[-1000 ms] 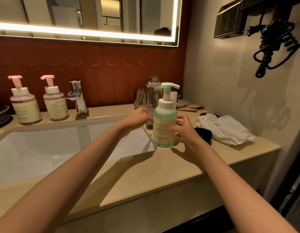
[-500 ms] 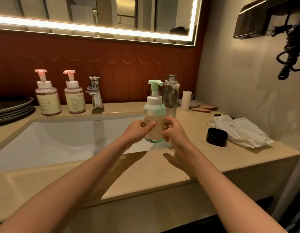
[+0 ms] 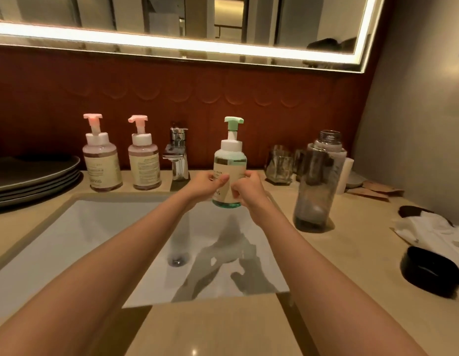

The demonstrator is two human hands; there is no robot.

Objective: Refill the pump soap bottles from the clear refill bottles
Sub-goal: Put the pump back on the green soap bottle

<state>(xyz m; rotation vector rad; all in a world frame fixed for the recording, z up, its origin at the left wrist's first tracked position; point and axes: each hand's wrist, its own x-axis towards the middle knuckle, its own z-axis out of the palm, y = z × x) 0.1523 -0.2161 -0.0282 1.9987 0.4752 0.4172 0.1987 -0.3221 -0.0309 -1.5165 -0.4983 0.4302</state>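
Observation:
I hold a green-topped pump soap bottle (image 3: 230, 163) upright above the back of the sink (image 3: 94, 227). My left hand (image 3: 206, 185) grips its left side and my right hand (image 3: 246, 187) grips its right side, both over the cream label. Two pink-topped pump bottles (image 3: 102, 160) (image 3: 144, 160) stand on the counter left of the tap (image 3: 177, 152). A clear refill bottle (image 3: 317, 178) with no cap on stands on the counter to the right of my hands.
Stacked grey plates (image 3: 30, 178) lie at the far left. Glass tumblers (image 3: 279, 165) stand behind the refill bottle. A black cap (image 3: 431, 273) and white packets (image 3: 434, 235) lie on the counter at the right. A lit mirror (image 3: 184, 27) hangs above.
Both hands have lifted the green-topped bottle off the counter's right side and carried it left, out over the sink. The view has swung left with it.

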